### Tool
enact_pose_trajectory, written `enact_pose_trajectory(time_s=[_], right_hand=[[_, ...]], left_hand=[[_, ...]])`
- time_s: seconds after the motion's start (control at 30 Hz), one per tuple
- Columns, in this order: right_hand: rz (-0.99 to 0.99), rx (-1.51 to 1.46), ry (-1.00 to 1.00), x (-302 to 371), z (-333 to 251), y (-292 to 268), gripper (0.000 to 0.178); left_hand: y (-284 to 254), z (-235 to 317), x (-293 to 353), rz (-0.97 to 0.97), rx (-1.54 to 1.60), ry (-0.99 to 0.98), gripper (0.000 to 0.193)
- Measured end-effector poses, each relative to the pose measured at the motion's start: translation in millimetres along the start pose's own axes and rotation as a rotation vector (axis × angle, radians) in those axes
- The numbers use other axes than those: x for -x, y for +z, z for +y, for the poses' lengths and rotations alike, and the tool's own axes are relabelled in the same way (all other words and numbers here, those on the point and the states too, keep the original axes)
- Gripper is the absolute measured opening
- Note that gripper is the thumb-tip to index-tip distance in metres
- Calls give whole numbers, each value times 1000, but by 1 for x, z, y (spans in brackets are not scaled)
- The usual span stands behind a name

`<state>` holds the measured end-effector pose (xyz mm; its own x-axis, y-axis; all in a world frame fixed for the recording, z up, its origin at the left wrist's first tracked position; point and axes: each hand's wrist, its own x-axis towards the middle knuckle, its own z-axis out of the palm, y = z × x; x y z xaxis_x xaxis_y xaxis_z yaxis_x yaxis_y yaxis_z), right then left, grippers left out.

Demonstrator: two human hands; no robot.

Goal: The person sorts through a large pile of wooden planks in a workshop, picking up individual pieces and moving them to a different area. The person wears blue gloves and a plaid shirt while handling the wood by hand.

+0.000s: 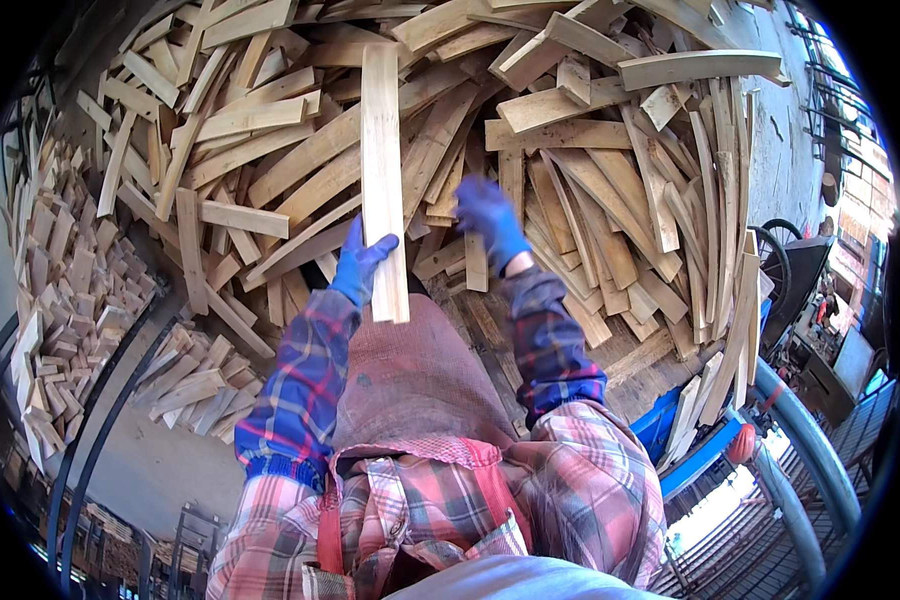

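My left hand (pixel 362 264), in a blue glove, grips a pale wooden board (pixel 380 160) near its lower end. The thumb lies over the board's face and the other fingers are mostly hidden at its edge. The board points away from me, long and straight, above a large heap of loose wooden boards (pixel 310 165). To the right of it, my right hand (pixel 490 222), also blue-gloved, hovers over or near the heap, apart from the held board. Motion smears its fingers, and no held piece can be made out there.
Short wood pieces (pixel 70 310) are piled at the left, with a smaller pile (pixel 195 380) beside dark curved bars (pixel 110 420). Long boards (pixel 720 200) stand along the right side. Grey metal pipes (pixel 810 450) and a blue edge (pixel 705 455) sit at lower right. A wheel (pixel 770 260) lies beyond.
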<state>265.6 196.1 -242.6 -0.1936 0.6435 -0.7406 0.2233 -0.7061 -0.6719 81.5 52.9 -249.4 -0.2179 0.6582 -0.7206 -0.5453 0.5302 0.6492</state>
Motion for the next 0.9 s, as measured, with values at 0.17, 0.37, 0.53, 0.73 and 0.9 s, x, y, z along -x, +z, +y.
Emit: enact_pose_trajectory(time_s=[0.17,0.37,0.53,0.73,0.9], right_hand=[[414,-620,2,-117,-73,-66,48],[402,-707,-382,-66,6,-37,37],[36,-474,14,156,58,60,43],[-849,314,368,168,51,69,44],[249,-410,227,-77,34,-15,59]], left_hand=[[-12,10,30,-73,-28,-14,69],[-39,20,61,-280,-27,-197,70],[-40,14,69,-295,174,-441,60],[-44,22,87,-366,19,-383,69],[-72,-6,91,-234,-92,-262,71]])
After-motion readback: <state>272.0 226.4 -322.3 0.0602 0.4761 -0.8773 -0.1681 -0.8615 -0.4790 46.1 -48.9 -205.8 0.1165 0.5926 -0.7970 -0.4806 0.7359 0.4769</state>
